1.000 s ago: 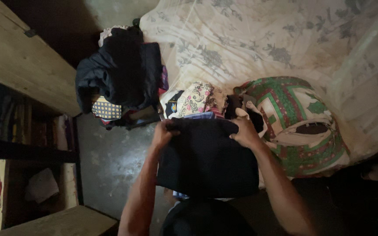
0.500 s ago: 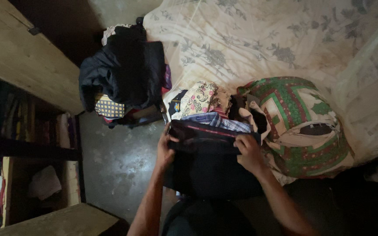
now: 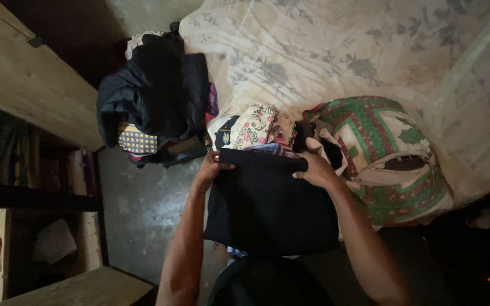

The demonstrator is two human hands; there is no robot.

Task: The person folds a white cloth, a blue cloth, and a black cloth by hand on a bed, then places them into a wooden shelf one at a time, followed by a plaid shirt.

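We hold one dark folded cloth (image 3: 270,207) in front of the bed (image 3: 336,51), our left hand (image 3: 211,168) and right hand (image 3: 317,170) each pinching a top corner, arms stretched out, near the one green patterned bundle (image 3: 392,158).

Your dark garment (image 3: 270,204) covers most of the clothes pile under it; only a checked edge (image 3: 267,149) peeks out at the top. Your forearms run off the bottom edge. The shelf contents (image 3: 24,164) at left sit too dark to make out.
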